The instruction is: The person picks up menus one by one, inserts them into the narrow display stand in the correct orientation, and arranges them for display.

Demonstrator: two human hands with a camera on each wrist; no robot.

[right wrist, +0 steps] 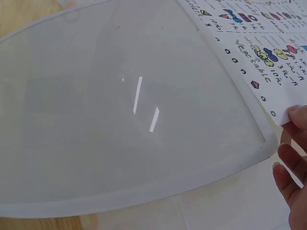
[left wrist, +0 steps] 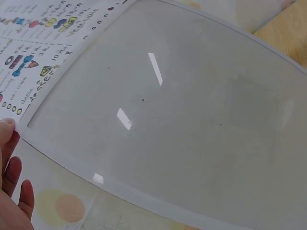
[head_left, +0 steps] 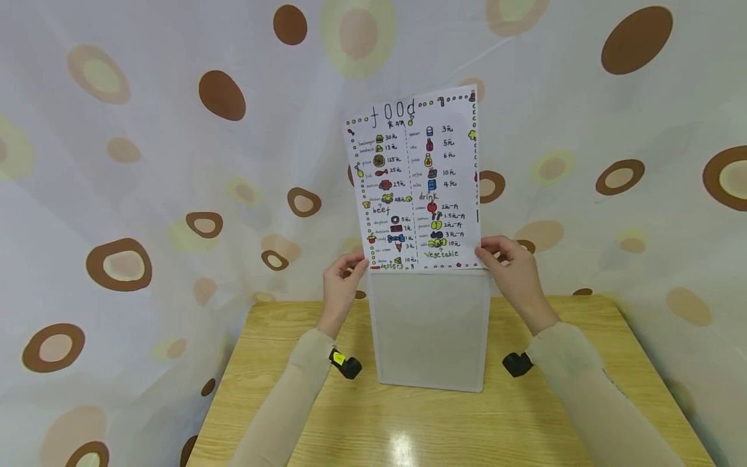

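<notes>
A white paper sheet (head_left: 414,181) with hand-drawn food pictures and prices sticks up out of a translucent plastic folder (head_left: 430,331) that stands upright on the wooden table (head_left: 408,428). My left hand (head_left: 345,272) pinches the folder's top left corner, where the sheet's lower edge enters. My right hand (head_left: 506,259) pinches the sheet's lower right corner just above the folder's rim. The left wrist view shows the folder (left wrist: 182,120), the sheet (left wrist: 33,52) and my left hand (left wrist: 12,187) at the corner. In the right wrist view, the folder (right wrist: 120,110) and the sheet (right wrist: 259,43) lie beside my right hand (right wrist: 293,158).
A pale curtain (head_left: 146,162) with brown and yellow spots hangs close behind and beside the table. A small black camera sits on each wrist, left (head_left: 345,364) and right (head_left: 516,363). The table's left edge (head_left: 218,395) and right edge (head_left: 665,383) are in view.
</notes>
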